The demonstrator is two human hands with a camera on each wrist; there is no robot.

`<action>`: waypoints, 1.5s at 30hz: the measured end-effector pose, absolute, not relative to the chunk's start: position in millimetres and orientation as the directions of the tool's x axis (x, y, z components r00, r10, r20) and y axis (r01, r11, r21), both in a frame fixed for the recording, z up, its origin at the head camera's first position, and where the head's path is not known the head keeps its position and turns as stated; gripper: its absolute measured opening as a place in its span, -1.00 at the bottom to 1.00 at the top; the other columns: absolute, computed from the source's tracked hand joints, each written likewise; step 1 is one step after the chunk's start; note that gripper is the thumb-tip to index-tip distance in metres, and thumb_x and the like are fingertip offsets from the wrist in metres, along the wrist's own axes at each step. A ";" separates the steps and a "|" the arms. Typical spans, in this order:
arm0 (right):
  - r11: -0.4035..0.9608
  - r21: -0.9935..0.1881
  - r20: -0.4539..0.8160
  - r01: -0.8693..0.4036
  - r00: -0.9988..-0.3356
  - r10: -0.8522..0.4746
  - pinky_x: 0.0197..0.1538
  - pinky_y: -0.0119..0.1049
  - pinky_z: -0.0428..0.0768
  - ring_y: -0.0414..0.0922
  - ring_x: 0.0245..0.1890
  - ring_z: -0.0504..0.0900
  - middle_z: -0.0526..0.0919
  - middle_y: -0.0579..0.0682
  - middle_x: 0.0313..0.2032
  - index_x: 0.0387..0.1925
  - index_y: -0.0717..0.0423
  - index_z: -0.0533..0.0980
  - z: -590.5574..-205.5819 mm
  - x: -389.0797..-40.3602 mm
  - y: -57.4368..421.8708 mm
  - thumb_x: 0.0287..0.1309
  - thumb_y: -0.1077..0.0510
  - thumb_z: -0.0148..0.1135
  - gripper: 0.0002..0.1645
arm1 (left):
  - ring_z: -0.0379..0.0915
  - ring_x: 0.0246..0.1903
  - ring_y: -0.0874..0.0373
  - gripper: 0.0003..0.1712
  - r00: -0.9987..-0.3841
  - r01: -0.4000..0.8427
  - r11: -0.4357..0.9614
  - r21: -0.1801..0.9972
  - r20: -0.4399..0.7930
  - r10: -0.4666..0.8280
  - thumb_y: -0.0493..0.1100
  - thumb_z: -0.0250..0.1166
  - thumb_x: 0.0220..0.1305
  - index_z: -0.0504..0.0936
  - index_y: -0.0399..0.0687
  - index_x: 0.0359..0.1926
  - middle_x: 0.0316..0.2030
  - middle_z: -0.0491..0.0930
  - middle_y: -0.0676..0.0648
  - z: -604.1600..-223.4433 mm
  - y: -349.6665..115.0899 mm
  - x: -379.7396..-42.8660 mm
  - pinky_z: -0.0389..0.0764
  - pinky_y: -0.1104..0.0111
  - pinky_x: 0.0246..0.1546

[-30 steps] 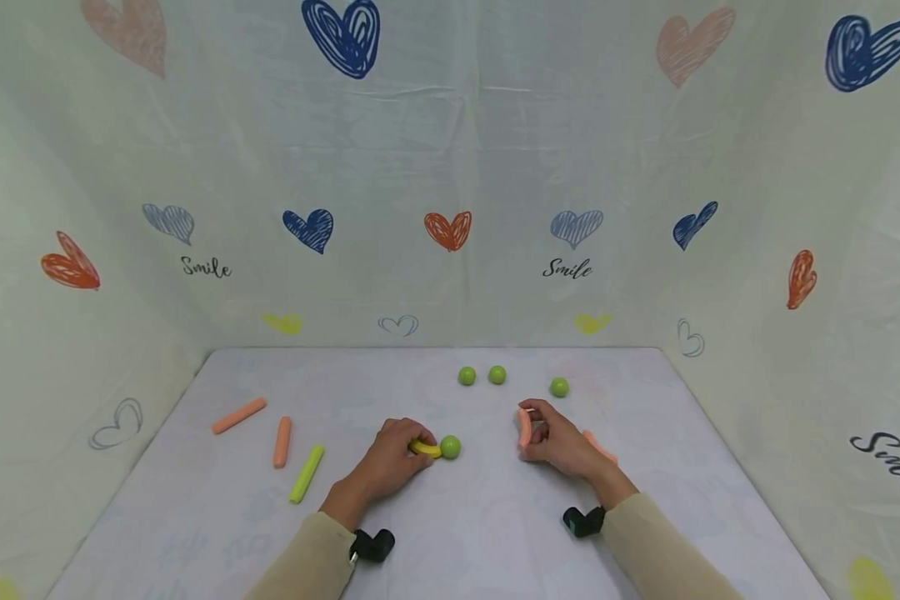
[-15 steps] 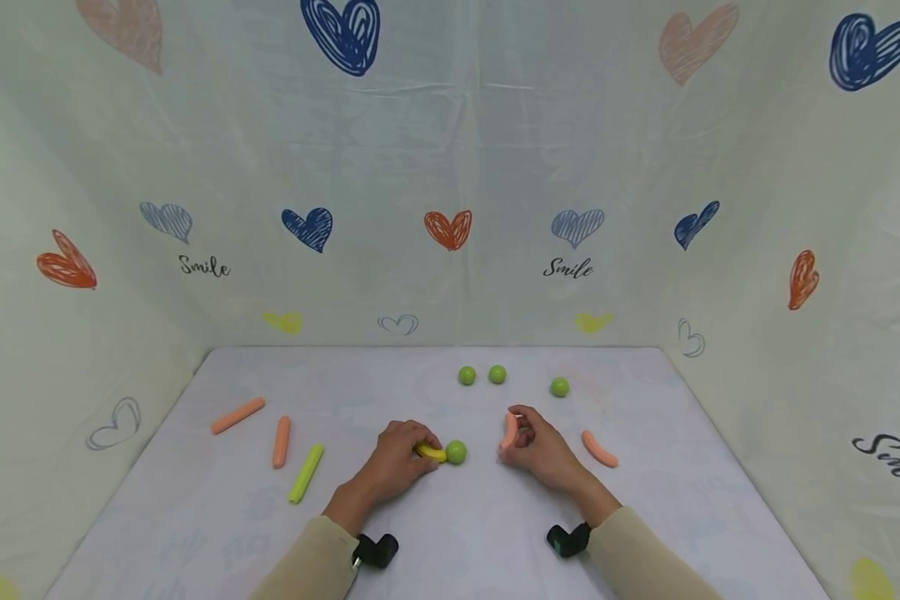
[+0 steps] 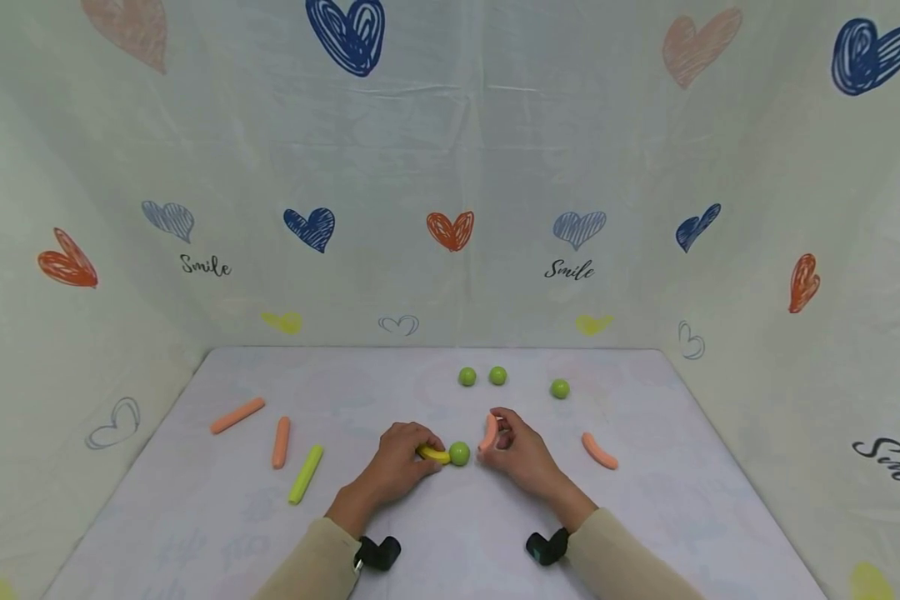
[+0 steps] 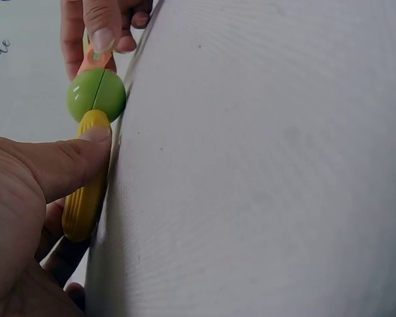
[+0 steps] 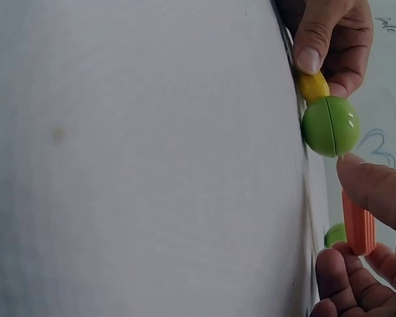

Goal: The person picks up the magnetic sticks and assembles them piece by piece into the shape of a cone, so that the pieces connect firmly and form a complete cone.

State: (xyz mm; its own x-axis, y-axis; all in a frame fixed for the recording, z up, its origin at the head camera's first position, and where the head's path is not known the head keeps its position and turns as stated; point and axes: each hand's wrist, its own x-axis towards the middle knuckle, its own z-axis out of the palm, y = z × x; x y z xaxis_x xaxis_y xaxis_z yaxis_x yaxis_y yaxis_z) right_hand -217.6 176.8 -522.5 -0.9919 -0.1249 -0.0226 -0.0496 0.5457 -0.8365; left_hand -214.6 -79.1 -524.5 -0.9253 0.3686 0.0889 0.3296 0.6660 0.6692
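Grn ball [image 3: 459, 453] blocks gap btwn hands [image 3: 401, 454] [image 3: 523, 454].

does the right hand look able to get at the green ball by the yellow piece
Probably yes: the right hand is close to the ball; only the orange piece it grips looks in the way.

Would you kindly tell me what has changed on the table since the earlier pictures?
The right hand has moved left, carrying a curved orange piece toward the near green ball. The left hand, holding the yellow piece against that ball, has shifted slightly right. The curved piece lying at right is now uncovered. Nothing was taken up or let go; the three far balls and three sticks stayed put.
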 end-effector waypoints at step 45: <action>0.559 -0.823 0.008 -0.102 -0.986 -0.167 -0.30 -0.38 0.43 -0.19 -0.31 0.49 0.72 -0.05 0.05 0.42 0.04 0.45 -519.3 -219.4 170.3 0.12 0.07 0.61 -0.14 | 0.42 0.13 0.02 -0.85 -0.923 0.342 0.658 0.670 0.108 0.369 -0.17 0.52 0.29 0.75 0.14 -0.17 -0.09 0.64 0.10 -526.7 -78.4 -216.0 0.25 -0.13 0.37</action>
